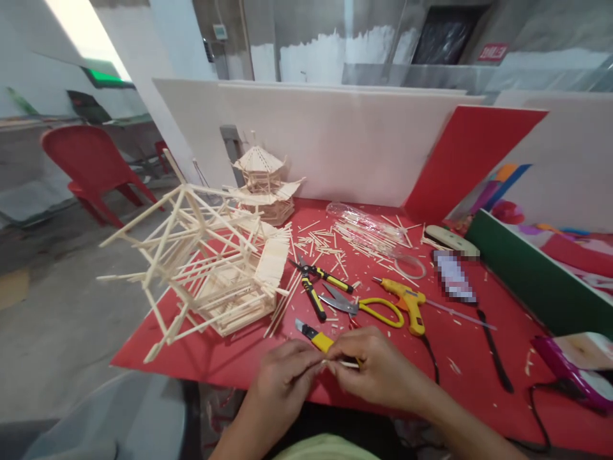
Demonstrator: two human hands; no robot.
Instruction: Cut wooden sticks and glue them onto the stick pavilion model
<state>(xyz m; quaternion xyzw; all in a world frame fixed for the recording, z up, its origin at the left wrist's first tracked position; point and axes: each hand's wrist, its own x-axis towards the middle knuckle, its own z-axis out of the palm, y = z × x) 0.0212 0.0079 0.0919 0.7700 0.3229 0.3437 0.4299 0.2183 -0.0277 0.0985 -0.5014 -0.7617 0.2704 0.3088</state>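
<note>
At the front edge of the red table (460,345), my left hand (287,377) and my right hand (371,367) meet fingertip to fingertip. Between the right thumb and fingers lies a short pale wooden stick (350,365). The left fingers are pinched at its near end, and their hold is partly hidden. Just beyond the fingers is a yellow utility knife (316,337), its handle partly covered by my right hand. Yellow-handled scissors (357,307) and black-and-yellow pliers (313,289) lie behind it. A yellow glue gun (407,301) rests to the right.
A stick-built pavilion frame (191,268) overhangs the table's left edge, with a finished-looking small pagoda (263,176) behind. Loose sticks (318,244) and a plastic bag of sticks (366,227) lie centre-back. A green board (536,281) and cables are right; white panels (325,140) stand behind.
</note>
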